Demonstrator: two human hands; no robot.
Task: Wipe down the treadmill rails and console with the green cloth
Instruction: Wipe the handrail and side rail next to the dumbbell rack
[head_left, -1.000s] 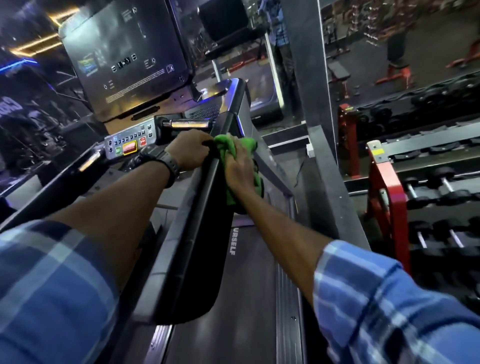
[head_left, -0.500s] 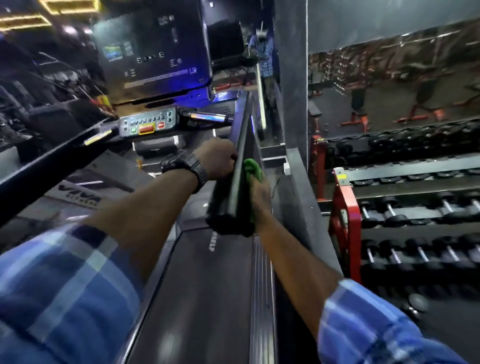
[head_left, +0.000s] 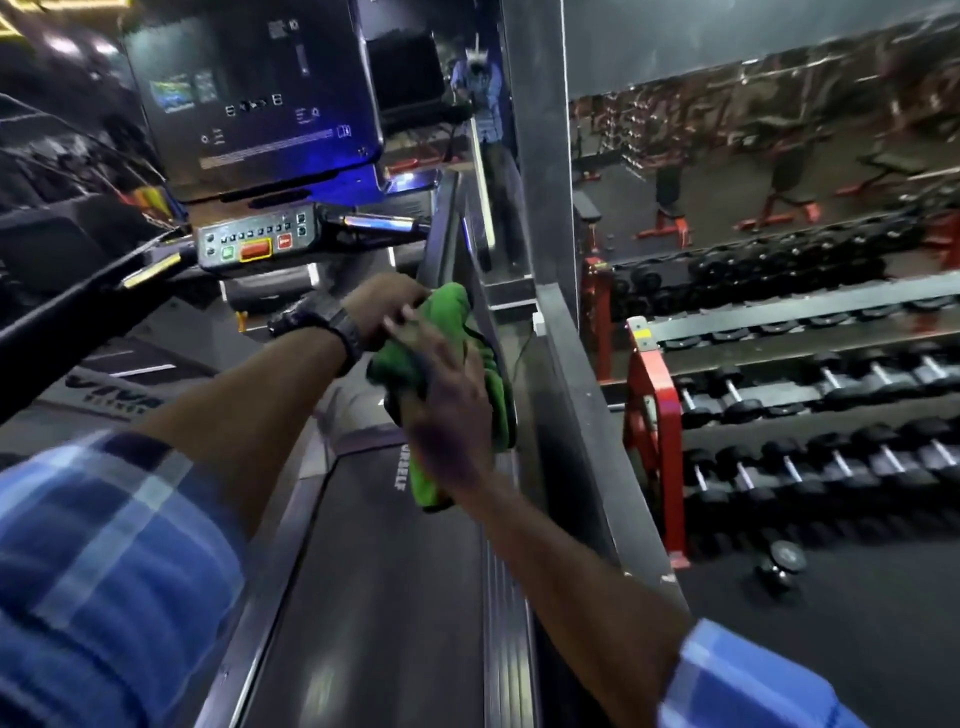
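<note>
Cloth first: the green cloth (head_left: 457, 374) is hanging bunched between both hands, just beside the treadmill's right rail (head_left: 447, 228), its long axis running from a top fold pointing up toward the console (head_left: 254, 98) down to a loose tail pointing at the belt (head_left: 374, 597). The left hand (head_left: 387, 306), wearing a dark watch (head_left: 317, 319), is gripping the upper part of the cloth with curled fingers. The right hand (head_left: 449, 410) is lying over the cloth's middle; motion blur is smearing its fingers, so whether it is clasping the fabric or only pressing on it cannot be told. Both forearms are reaching out from blue plaid sleeves (head_left: 104, 561). The button panel (head_left: 254, 241) is sitting below the console screen, ahead of the hands. A red dumbbell rack (head_left: 654, 405) is standing to the right, past a grey ledge (head_left: 587, 415).
</note>
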